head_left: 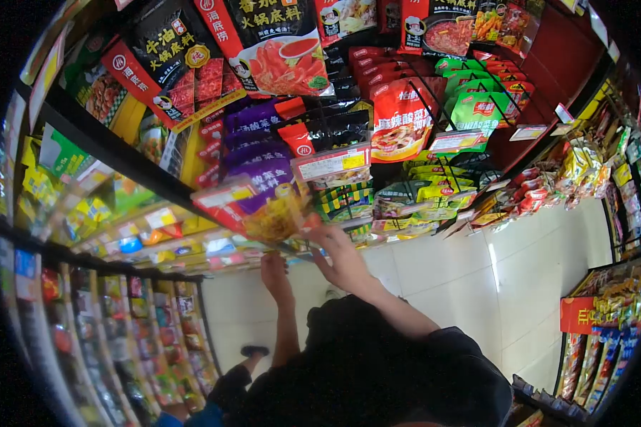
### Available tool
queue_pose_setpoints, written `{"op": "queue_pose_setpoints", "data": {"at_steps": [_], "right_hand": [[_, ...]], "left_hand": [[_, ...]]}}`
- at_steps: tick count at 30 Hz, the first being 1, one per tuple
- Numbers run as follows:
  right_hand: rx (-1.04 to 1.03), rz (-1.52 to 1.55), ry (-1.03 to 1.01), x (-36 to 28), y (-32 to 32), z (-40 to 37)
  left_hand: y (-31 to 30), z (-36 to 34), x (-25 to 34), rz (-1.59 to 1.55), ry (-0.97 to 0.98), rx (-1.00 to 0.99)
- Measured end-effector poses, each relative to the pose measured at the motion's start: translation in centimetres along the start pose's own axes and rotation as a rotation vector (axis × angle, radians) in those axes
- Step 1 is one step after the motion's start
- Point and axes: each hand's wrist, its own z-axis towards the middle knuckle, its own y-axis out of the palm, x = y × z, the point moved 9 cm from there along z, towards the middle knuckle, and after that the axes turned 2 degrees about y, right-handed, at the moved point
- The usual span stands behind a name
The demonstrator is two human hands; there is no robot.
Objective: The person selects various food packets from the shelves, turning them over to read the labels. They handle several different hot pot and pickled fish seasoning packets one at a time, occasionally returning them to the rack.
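Note:
Below the front of the hanging display, my right hand (340, 260) reaches up to the lower edge of a purple, red and yellow packet (274, 213). Its fingertips are blurred, so whether they grip the packet cannot be told. My left hand (275, 274) is lower and to the left, raised under the shelf edge with its fingers curled; what it holds, if anything, is too small to make out. Purple packets (260, 158) hang behind a price tag (332, 164). Black packets with red corners (327, 132) hang beside them.
Red pouches (406, 117) and green pouches (479, 114) hang to the right. Large hotpot packets (274, 46) are at the top. Shelves of goods (132, 334) stand lower left, near another person's foot (255, 351). A rack (598, 334) stands at the right, beyond the tiled floor (449, 285).

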Motion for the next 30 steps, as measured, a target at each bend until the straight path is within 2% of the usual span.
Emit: {"op": "queue_pose_setpoints", "data": {"at_steps": [2, 5, 8, 12, 14, 16, 22, 26, 30], "right_hand": [[0.011, 0.133, 0.034, 1.1, -1.0, -1.3], [-0.094, 0.364, 0.182, 3.4, -1.1, -3.2], [-0.116, 0.504, 0.261, 4.6, -1.8, -4.5], [-0.02, 0.676, 0.415, 7.7, -3.3, -6.5], [0.031, 0.842, 0.471, 9.2, -4.0, -7.4], [0.01, 0.865, 0.46, 9.7, -4.8, -8.0], [-0.031, 1.044, 0.53, 10.3, -6.9, -9.7], [-0.114, 1.198, 0.531, 10.8, -7.1, -10.8], [-0.093, 1.16, 0.501, 10.2, -8.6, -11.4]], "left_hand": [[2.3, -1.9, 1.2, -0.035, 0.003, -0.067], [7.4, -5.2, 3.3, -0.127, -0.029, -0.231], [11.3, -6.9, 4.9, -0.17, 0.038, -0.349], [14.6, -8.1, 6.6, 0.019, 0.208, -0.506], [15.6, -9.0, 6.7, -0.059, 0.158, -0.554], [16.2, -9.9, 5.5, -0.094, 0.063, -0.592], [18.1, -12.3, 5.7, -0.072, 0.101, -0.661], [19.5, -13.8, 6.3, -0.273, 0.097, -0.716], [20.5, -15.4, 6.2, -0.419, 0.068, -0.72]]}}
